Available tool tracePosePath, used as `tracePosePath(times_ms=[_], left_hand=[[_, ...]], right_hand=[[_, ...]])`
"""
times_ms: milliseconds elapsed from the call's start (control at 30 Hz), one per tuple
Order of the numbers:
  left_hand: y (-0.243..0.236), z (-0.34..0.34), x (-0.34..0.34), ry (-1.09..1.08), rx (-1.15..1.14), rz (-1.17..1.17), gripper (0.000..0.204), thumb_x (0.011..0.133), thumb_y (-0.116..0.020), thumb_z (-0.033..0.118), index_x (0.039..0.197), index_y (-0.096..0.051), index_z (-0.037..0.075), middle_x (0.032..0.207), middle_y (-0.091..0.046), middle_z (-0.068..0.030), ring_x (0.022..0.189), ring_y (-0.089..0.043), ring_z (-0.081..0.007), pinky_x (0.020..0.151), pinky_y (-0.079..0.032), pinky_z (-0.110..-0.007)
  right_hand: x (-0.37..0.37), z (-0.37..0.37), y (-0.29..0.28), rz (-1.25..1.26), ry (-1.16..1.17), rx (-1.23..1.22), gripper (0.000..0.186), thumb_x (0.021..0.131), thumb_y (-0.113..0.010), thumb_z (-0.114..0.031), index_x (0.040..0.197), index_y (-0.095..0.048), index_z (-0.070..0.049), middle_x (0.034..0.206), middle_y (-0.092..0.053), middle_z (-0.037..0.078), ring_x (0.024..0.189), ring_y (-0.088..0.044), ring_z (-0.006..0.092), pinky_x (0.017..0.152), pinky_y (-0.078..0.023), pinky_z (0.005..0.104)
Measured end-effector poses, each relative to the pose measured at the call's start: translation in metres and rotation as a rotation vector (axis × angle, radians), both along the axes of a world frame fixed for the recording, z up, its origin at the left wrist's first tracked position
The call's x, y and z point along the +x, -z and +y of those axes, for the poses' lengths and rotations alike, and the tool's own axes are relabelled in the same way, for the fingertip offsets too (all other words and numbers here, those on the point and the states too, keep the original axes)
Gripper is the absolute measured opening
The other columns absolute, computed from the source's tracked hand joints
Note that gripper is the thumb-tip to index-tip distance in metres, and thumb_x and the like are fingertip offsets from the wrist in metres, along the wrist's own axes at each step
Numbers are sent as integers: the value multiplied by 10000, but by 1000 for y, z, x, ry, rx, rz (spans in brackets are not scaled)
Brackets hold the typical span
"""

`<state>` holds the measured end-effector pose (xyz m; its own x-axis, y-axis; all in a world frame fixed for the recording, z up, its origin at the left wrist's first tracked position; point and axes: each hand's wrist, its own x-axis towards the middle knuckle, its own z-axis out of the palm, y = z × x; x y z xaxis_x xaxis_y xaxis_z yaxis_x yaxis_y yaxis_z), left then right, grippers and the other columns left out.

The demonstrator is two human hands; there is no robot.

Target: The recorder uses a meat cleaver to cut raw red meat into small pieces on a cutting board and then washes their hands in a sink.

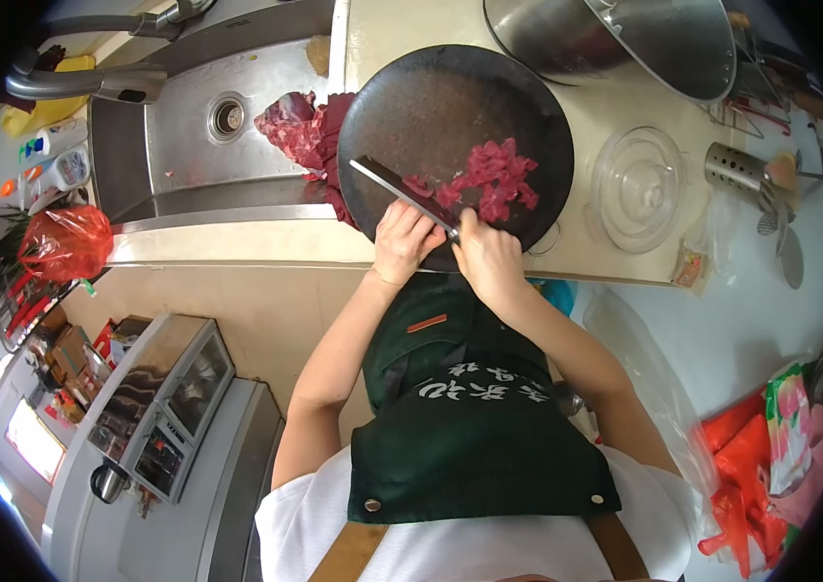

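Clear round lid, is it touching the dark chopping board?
Apart: the head view shows pale counter between the clear round lid and dark chopping board.

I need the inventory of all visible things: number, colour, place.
Round board: one, dark, upper centre
Knife: one, grey, over board
Cut meat: several pieces, red, on board
Sink: one, silver, left of board
Meat chunk: one, dark red, sink's right end
Cloth: one, dark red, beside board
Faucet: one, grey, upper left
Bottles: several, white, far left
Plastic bags: several, mostly red, left and right edges
Steel vessels: two, silver, upper right
Lid: one, transparent, right of board
Utensil holder: one, silver, far right
Countertop appliance: one, silver, lower left
Kettle: one, silver, lower left
Apron: one, dark green, lower centre
Left hand: one, bare, beside knife
Right hand: one, bare, on knife
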<state>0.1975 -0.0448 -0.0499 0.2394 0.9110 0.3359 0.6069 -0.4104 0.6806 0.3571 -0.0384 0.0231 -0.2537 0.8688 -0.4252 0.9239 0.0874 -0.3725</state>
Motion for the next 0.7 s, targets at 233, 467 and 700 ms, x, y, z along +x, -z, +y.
tracePosePath(times_ms=[233, 467, 700], left_hand=[[-3, -3, 2, -62, 22, -16, 310, 658, -786, 73, 931, -643, 38, 996, -583, -87, 955, -573, -300, 828, -492, -418], [5, -9, -4, -1, -24, 78, 308, 662, -784, 74, 935, -645, 40, 1000, -592, -98, 1001, -580, -310, 853, -492, -414], [6, -8, -5, -6, 44, 60, 307, 660, -785, 90, 933, -657, 35, 1012, -606, -111, 1011, -586, -317, 849, -495, -417]], right_hand=[[42, -4, 20, 278, 336, 21, 175, 791, -653, -115, 892, -547, -19, 651, -637, 179, 649, -661, 379, 583, -525, 465], [36, -25, -19, 264, 86, 63, 252, 770, -707, -89, 914, -509, -31, 694, -635, 147, 654, -655, 352, 563, -500, 441], [63, -47, -33, -15, -11, -169, 303, 788, -727, -154, 931, -482, -48, 712, -647, 163, 650, -669, 345, 537, -516, 449]])
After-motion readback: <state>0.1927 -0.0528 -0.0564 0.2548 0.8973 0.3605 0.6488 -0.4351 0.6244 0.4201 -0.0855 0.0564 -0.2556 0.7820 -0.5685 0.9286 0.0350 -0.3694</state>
